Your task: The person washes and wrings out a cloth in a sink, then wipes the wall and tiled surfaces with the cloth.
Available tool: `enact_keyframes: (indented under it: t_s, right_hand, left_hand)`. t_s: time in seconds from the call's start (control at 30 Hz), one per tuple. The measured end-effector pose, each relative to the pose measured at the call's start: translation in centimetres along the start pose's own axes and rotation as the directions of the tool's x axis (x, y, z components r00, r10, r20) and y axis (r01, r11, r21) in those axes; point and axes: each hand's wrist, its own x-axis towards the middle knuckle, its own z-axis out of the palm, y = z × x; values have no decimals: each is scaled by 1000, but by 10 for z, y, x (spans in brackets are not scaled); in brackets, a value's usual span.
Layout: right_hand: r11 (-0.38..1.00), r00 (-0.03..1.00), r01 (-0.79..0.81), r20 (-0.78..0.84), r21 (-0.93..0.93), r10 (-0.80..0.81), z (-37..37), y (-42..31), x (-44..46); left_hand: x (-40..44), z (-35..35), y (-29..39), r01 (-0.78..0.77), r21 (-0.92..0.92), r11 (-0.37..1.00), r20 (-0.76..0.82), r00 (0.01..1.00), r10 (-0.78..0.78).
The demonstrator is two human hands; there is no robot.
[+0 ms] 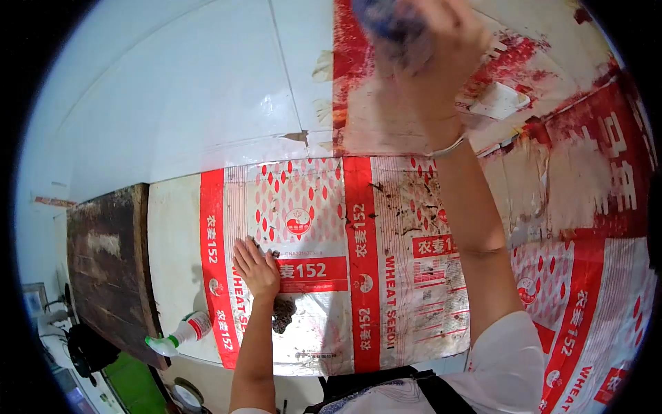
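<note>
My left hand [256, 271] lies flat with its fingers spread on a red and white printed sheet [303, 331]. Beside its wrist sits a dark, clumped scrubbing pad or rag [283, 315]; its exact kind is unclear. My right hand [441, 41] is raised at the top, blurred, with its fingers round a bluish-grey cloth [393, 24]. That cloth is over the red-stained wall covering [386, 124], and whether it touches is hard to tell. Dark specks of dirt are scattered over the printed sheet's right part.
A spray bottle [181, 332] with a green nozzle lies at the lower left, near a dark wooden board [107, 262]. White tiles [193, 90] fill the upper left. A white piece [499, 101] is at the upper right. More printed sheeting [586, 310] covers the right side.
</note>
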Motion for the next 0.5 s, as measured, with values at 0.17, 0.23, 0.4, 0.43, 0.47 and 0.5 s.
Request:
enact_keyframes:
  t_s: [0.17,0.23,0.4,0.43,0.47,0.5]
  right_hand:
    - [976,825,191,522,104,-217,-4,-24,-140]
    - [948,586,86,754,307,-298,-12,-22,-208]
    - [967,248,62,934,249,-256,-47,-39,-205]
    - [949,25,-264,985,173,-172,-48,-40,-191]
    - [829,-217,-559,964,6,-153,-50,-36,-178]
    - [845,-200,-535,972,-5,-120,-62,-33,-146]
  left_hand:
    - [-2,-1,0,45,-6,999,38,998,-45]
    - [1,-2,0,66,-16,998,71,995,-64]
    - [1,0,-2,144,-71,987,162,978,-130]
    - [3,-4,1,144,-103,984,155,980,-127]
    - [1,-9,0,144,-123,982,168,978,-123]
    - [0,-7,-1,118,-150,982,138,986,-97]
